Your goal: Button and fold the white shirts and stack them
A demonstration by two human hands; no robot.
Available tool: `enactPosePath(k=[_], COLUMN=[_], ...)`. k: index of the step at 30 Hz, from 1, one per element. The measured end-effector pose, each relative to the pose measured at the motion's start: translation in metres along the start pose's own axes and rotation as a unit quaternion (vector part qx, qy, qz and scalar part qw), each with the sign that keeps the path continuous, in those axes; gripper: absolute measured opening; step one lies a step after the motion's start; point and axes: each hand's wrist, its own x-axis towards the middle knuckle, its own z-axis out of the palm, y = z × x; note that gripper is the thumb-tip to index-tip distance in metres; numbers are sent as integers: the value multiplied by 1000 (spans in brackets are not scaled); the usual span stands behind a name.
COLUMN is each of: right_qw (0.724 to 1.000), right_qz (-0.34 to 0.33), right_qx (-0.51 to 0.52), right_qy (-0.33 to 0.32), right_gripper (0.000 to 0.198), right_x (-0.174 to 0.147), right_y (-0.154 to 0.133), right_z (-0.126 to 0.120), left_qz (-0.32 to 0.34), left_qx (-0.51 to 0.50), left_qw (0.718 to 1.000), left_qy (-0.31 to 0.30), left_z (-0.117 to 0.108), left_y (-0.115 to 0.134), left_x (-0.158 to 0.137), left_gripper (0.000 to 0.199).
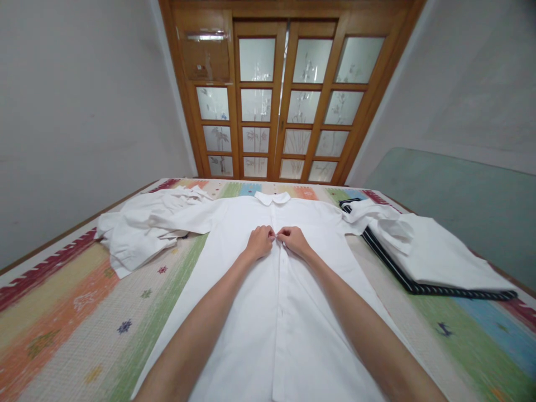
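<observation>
A white shirt (247, 301) lies spread out flat in front of me, its collar (272, 199) at the far end and its button placket (281, 312) running toward me. My left hand (261, 241) pinches the placket's edge at the upper chest. Close beside it, my right hand (293, 239) pinches the same spot from the other side, the fingertips almost meeting. The button between the fingers is too small and covered to make out. Lower down the placket, small buttons show.
A crumpled pile of white clothes (142, 223) lies left of the shirt. To the right, folded white garments (439, 251) rest on a dark striped cloth (412, 287). A colourful patterned cloth (154, 312) covers the surface. Behind stand wooden glass-paned doors (287, 106); a pale green board (452, 190) leans at right.
</observation>
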Motion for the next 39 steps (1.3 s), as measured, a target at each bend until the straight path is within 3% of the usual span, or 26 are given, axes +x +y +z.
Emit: enactPosePath(k=[11, 19, 26, 39], right_qw=[996, 987, 988, 984], right_qz=[43, 68, 63, 64], right_qx=[61, 135, 112, 124], right_qy=[-48, -62, -86, -112], right_gripper=[15, 22, 13, 15], right_x=[-1, 1, 2, 0], right_y=[-6, -4, -5, -6], right_z=[-4, -5, -8, -11], left_qz=[-25, -94, -237, -311], left_qx=[-41, -106, -312, -350], left_qw=[999, 989, 920, 882], left_qy=[15, 49, 19, 55], left_z=[1, -1, 2, 3], left_y=[7, 9, 10, 10], left_x=[-1, 0, 1, 6], left_gripper=[10, 10, 21, 17])
